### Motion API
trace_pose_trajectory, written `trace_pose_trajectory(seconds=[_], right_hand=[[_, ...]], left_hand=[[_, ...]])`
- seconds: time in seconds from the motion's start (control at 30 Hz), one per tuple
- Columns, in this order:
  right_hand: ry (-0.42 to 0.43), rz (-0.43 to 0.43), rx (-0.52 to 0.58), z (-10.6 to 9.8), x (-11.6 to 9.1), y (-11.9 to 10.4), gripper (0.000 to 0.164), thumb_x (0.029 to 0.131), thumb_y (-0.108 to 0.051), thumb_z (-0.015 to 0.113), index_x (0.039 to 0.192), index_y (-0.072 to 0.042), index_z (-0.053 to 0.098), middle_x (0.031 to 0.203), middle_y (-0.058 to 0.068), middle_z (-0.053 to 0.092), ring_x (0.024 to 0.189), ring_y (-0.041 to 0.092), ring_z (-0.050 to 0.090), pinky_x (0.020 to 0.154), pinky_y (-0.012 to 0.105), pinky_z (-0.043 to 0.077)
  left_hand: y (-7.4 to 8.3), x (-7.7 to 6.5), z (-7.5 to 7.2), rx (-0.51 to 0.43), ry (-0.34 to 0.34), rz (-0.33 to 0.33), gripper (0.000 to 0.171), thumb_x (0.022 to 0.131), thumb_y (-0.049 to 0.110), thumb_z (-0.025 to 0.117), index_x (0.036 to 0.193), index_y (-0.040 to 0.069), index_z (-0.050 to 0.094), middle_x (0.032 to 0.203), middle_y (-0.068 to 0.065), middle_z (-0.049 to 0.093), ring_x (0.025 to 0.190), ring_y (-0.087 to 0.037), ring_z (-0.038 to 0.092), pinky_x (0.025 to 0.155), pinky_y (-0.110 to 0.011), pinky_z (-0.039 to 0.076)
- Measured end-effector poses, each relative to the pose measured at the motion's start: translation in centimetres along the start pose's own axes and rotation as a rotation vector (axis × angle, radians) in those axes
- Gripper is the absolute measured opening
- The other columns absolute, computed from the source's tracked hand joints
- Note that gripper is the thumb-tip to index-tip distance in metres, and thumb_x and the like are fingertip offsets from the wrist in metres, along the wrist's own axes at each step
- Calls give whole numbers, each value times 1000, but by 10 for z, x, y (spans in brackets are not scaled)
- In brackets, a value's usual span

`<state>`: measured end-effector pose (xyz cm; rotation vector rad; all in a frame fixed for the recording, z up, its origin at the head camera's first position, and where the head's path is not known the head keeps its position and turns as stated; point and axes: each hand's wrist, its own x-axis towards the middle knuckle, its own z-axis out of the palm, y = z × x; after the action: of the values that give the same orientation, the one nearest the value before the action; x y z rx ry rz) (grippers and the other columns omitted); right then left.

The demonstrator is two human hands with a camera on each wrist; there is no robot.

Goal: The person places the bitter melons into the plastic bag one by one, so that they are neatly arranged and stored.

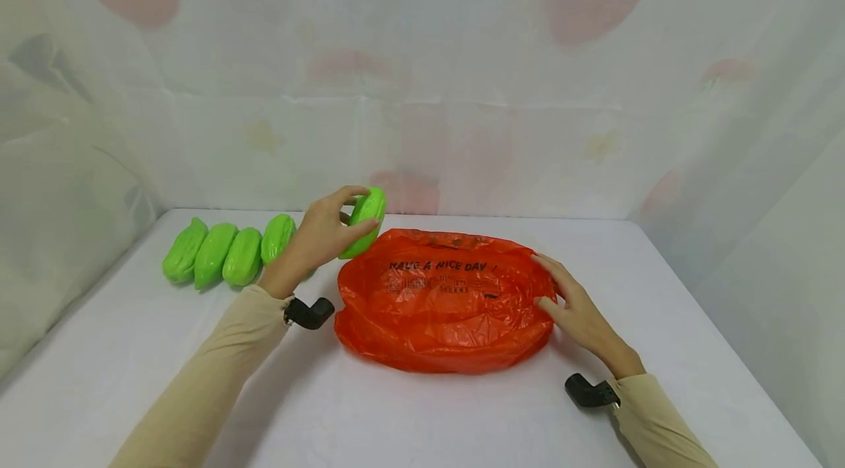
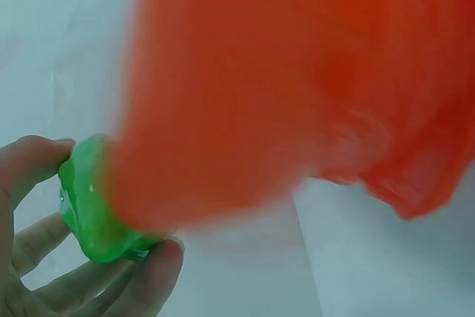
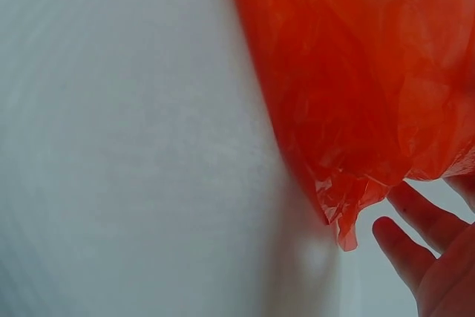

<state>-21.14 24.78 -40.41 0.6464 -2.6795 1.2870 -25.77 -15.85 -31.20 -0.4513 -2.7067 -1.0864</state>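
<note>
My left hand [image 1: 325, 230] holds a glossy green, ribbed, vegetable-like piece [image 1: 367, 217] above the left back rim of a red plastic bag [image 1: 436, 328]. In the left wrist view, thumb and fingers grip the green piece [image 2: 93, 209] from its two sides, with the blurred red bag [image 2: 245, 72] partly in front of it. At the bag's right side, my right hand [image 1: 581, 310] has its fingers spread against the edge. Seen from the right wrist, those fingers [image 3: 423, 217] are fairly straight beside the crumpled red plastic [image 3: 341, 94]. The bag stands with its mouth spread wide.
Several similar green pieces [image 1: 214, 251] lie in a row on the white table [image 1: 422, 424] at the left; the left forearm partly hides the row's right end. A pale patterned curtain [image 1: 422, 138] rises behind the table and along both sides.
</note>
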Motion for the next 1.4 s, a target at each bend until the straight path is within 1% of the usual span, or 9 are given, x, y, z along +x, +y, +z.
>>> trace_pose_trajectory(seconds=[0.07, 0.17, 0.23, 0.3, 0.4, 0.47, 0.67, 1.0, 1.4], right_hand=[[1, -2, 2, 0, 0, 0, 66, 90, 4, 53, 152, -8, 36, 159, 16, 32, 146, 40, 32, 112, 57, 33], [3, -5, -1, 0, 1, 1, 66, 90, 4, 54, 152, -9, 36, 159, 15, 33, 146, 39, 32, 115, 40, 35], [4, -6, -5, 0, 1, 1, 66, 90, 4, 54, 152, -9, 36, 159, 15, 33, 146, 39, 33, 114, 36, 34], [3, -5, -3, 0, 1, 1, 66, 90, 4, 54, 152, -9, 36, 159, 16, 33, 146, 39, 33, 115, 39, 35], [0, -5, 6, 1, 2, 0, 66, 90, 5, 53, 152, -7, 35, 159, 17, 32, 146, 41, 32, 113, 56, 33], [-1, -5, 13, 1, 2, 0, 66, 89, 5, 53, 152, -6, 35, 158, 18, 32, 145, 42, 32, 111, 61, 32], [-6, -1, 29, 1, 1, -1, 65, 90, 6, 51, 152, -5, 34, 158, 20, 31, 145, 44, 32, 111, 63, 32], [-9, -6, 23, 2, 1, -1, 66, 90, 5, 51, 152, -5, 33, 158, 20, 31, 144, 45, 32, 110, 64, 32], [-29, 27, 29, 4, 3, -4, 68, 91, 4, 51, 154, -7, 30, 159, 19, 29, 146, 43, 30, 112, 62, 31]], left_hand=[[4, -1, 0, 8, 2, 12, 55, 92, 29, 71, 141, 13, 51, 133, -23, 61, 98, -37, 70, 74, -44, 60], [10, -2, 1, 18, 7, 25, 56, 91, 29, 71, 141, 12, 51, 133, -22, 61, 95, -36, 70, 74, -44, 59], [14, -3, 2, 21, 3, 35, 56, 92, 28, 71, 141, 11, 51, 133, -23, 61, 95, -36, 70, 76, -45, 59], [18, -4, 3, 19, -4, 35, 56, 92, 29, 71, 141, 12, 51, 133, -22, 61, 96, -36, 70, 77, -46, 59], [23, -6, 6, 6, -25, 37, 55, 92, 28, 70, 141, 12, 50, 134, -23, 60, 98, -36, 70, 78, -46, 59], [27, -7, 10, -3, -41, 34, 55, 92, 29, 70, 140, 13, 50, 135, -23, 60, 97, -35, 71, 76, -44, 60], [36, -10, 21, -34, -90, 37, 54, 92, 29, 70, 140, 13, 50, 134, -23, 60, 94, -32, 72, 71, -37, 60], [46, -13, 37, -120, -122, 3, 54, 90, 28, 72, 138, 14, 51, 133, -22, 60, 97, -32, 73, 73, -36, 61], [60, -14, 59, -99, -136, 18, 53, 90, 27, 73, 136, 13, 53, 132, -20, 62, 102, -30, 71, 76, -35, 60]])
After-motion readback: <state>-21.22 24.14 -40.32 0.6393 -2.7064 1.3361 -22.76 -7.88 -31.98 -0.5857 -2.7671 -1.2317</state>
